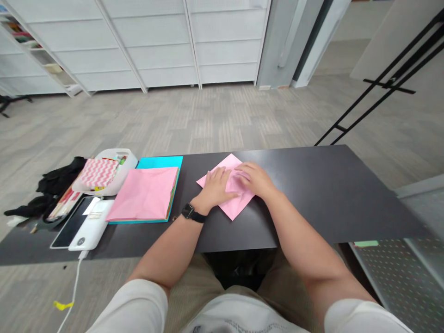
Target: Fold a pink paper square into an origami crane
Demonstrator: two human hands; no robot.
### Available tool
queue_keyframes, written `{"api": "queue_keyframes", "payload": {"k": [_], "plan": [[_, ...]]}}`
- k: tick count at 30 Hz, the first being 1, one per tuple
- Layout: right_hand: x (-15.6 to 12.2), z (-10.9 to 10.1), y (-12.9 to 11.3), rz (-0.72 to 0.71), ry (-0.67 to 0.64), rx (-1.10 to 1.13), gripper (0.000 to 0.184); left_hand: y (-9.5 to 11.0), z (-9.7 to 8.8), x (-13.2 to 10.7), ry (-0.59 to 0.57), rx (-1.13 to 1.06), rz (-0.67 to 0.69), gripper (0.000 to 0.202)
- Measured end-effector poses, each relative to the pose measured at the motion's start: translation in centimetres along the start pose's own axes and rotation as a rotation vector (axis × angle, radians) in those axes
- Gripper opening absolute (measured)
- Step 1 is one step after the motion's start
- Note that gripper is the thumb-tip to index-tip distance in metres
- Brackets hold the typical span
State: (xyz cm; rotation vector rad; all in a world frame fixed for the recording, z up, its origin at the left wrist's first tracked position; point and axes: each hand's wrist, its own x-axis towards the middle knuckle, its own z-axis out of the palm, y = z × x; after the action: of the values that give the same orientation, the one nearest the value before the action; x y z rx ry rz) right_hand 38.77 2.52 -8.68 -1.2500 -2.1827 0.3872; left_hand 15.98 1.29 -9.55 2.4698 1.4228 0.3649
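A pink sheet of folding paper [233, 212] lies turned like a diamond on the dark table, its surface creased. My left hand [215, 186] rests flat on its left half, fingers spread and thumb stretched to the right. On the right half is my right hand [257, 179], its fingers apart, slightly bent and touching the paper. Neither hand grips anything. Both palms cover much of the sheet, so its folds there are partly hidden. A black watch [188, 211] is on my left wrist.
Left of my hands lies a stack of coloured paper [145, 192], pink on top. Beyond it are a white basket [130, 162], a white power bank [92, 226] with a cable, a phone or tablet [71, 224] and black cloth [62, 175]. The dark table [322, 194] extends right.
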Motion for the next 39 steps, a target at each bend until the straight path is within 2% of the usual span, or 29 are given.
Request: {"api": "queue_keyframes", "payload": {"k": [3,5,10,14,18,22,26,29,33,36,39], "plan": [[-0.3,2.2,0.0,0.034,-0.205,-0.159,0.059,-0.4,0.6,0.1,-0.125,0.03,-0.034,0.11],[-0.6,2.9,0.1,0.062,-0.271,-0.249,0.066,-0.6,0.7,0.1,-0.17,0.041,-0.028,0.121],[-0.9,2.7,0.2,0.076,-0.301,-0.282,0.069,-2.3,-0.2,0.2,-0.286,0.058,0.024,0.143],[-0.6,2.2,0.8,0.086,-0.308,-0.226,0.071,-3.6,-1.2,0.1,-0.362,0.042,0.08,0.146],[-0.4,1.4,1.8,0.103,-0.281,-0.16,0.072,-3.5,-2.2,-0.1,-0.382,0.03,0.06,0.145],[-0.2,0.3,2.4,0.12,-0.271,-0.114,0.071,-3.2,-3.1,-0.3,-0.335,-0.005,0.104,0.13],[-0.2,-0.5,2.6,0.123,-0.254,-0.106,0.073,-3.0,-3.5,-0.7,-0.285,-0.114,0.262,0.097],[-0.3,-0.9,2.9,0.156,-0.173,-0.107,0.058,-2.7,-3.3,-0.8,-0.28,-0.189,0.32,0.086],[-0.4,-1.9,3.3,0.173,-0.021,-0.09,0.03,-2.3,-3.3,-0.6,-0.232,-0.19,0.315,0.075],[-0.3,-2.7,3.2,0.145,0.02,-0.053,0.027,-1.8,-3.6,-0.4,-0.18,-0.176,0.344,0.049],[-0.3,-3.1,2.5,0.17,0.007,-0.003,0.025,-1.4,-3.9,-0.4,-0.137,-0.171,0.383,0.024]]}}
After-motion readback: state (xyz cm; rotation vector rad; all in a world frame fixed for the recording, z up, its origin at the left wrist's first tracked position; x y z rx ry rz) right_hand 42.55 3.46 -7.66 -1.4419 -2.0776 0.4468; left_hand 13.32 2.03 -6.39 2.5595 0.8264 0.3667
